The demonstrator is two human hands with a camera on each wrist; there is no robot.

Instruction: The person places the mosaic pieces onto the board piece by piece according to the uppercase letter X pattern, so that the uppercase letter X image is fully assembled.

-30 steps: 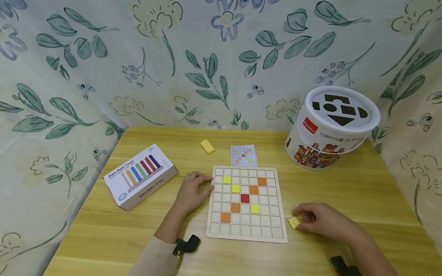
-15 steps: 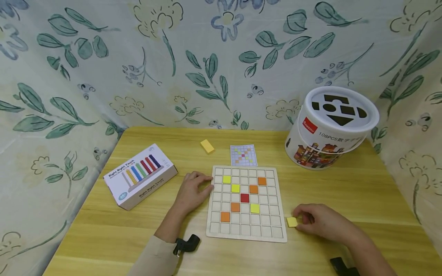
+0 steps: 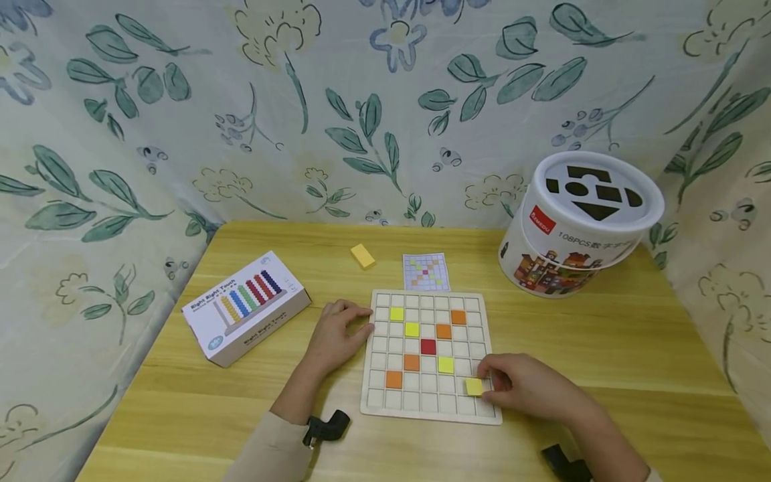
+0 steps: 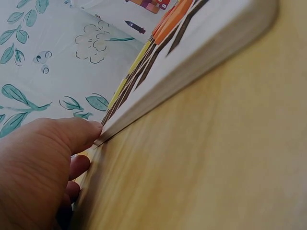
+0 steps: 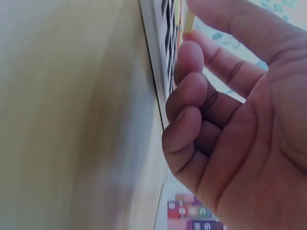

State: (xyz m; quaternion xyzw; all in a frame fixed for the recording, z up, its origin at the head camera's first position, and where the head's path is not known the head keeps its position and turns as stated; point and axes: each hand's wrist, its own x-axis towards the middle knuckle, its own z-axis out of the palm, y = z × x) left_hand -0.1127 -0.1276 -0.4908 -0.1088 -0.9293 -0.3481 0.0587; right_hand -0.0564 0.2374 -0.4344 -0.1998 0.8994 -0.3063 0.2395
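Note:
A yellow square tile (image 3: 474,387) is pinched between the thumb and index finger of my right hand (image 3: 530,388), over the lower right cells of a wooden grid board (image 3: 375,399). In the right wrist view only a thin edge of that tile (image 5: 190,24) shows, and the other fingers curl toward the palm. My left hand (image 3: 335,340) rests at the board's left edge, its thumb (image 4: 79,134) touching the rim. Yellow tiles (image 3: 412,329), orange tiles (image 3: 444,331) and one red tile (image 3: 428,347) sit in cells along two crossing diagonals.
Just behind the board lies a printed pattern card (image 3: 425,272). A yellow-orange block (image 3: 363,256) is to its left. The abacus box (image 3: 247,308) stands at the left, and a lidded white bucket (image 3: 578,224) at the back right. A floral curtain (image 3: 361,114) borders the table.
My right hand has carried the yellow tile leftward, from the table beside the board to above its lower right cells. My left hand stays in place at the board's edge.

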